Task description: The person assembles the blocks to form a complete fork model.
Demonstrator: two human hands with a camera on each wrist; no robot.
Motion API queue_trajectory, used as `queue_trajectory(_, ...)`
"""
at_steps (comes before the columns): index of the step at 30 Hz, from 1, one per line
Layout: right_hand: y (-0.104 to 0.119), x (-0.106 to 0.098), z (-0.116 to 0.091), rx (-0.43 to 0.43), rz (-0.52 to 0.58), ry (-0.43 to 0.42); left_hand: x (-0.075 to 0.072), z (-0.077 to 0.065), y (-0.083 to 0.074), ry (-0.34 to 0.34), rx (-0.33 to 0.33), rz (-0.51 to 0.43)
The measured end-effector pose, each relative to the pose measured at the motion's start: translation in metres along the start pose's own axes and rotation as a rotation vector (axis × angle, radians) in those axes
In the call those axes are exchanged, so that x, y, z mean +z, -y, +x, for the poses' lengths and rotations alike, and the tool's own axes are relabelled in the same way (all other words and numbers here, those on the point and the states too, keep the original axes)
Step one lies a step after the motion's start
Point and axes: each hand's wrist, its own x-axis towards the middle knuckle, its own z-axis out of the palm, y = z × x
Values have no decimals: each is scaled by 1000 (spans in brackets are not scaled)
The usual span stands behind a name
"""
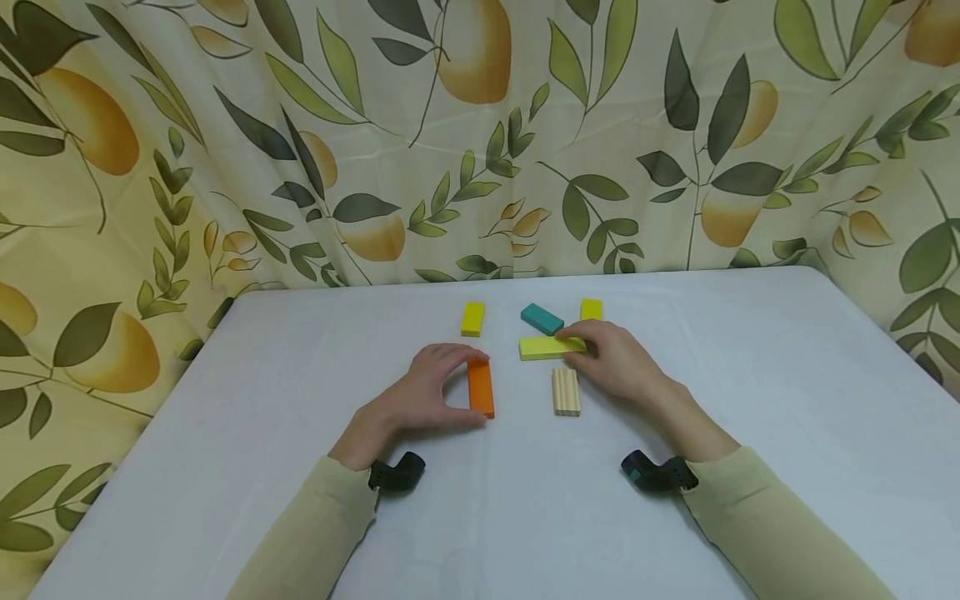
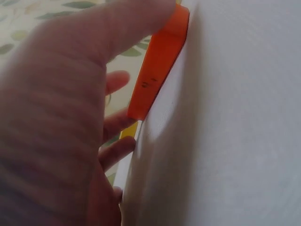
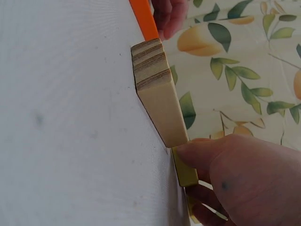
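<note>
We see the left hand (image 1: 427, 387) holding the orange block (image 1: 482, 390) end to end: the thumb is at the near end, a finger at the far one, and the palm arches off its side. This spanning pinch probably steadies the block's whole length, keeping it from swivelling. The block lies on the white surface (image 1: 525, 517), its long side pointing away from us.

The right hand (image 1: 618, 358) pinches the yellow-green block (image 1: 542, 349) only at its right end, thumb on the near side and fingers beyond. We judge that enough to steer a block lying crosswise, while leaving its left part uncovered.

Just below it sits the ribbed wooden block (image 1: 566, 392), near the right thumb but not gripped. Beyond, we find the teal block (image 1: 542, 318) at a slant, the left yellow block (image 1: 473, 320) standing apart, and the right yellow block (image 1: 592, 309), partly hidden behind the right hand. The gaps between most blocks seem to give fingers room.
</note>
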Motion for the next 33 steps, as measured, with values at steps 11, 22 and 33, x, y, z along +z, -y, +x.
queue_trajectory(11,0,0,0,9,-9,5,-1,-1,1,6,27,26)
queue_trajectory(22,-1,0,-1,18,-18,2,-1,-1,1,5,46,13)
queue_trajectory(33,-4,1,-1,31,-6,-26,0,0,2,-11,39,-17)
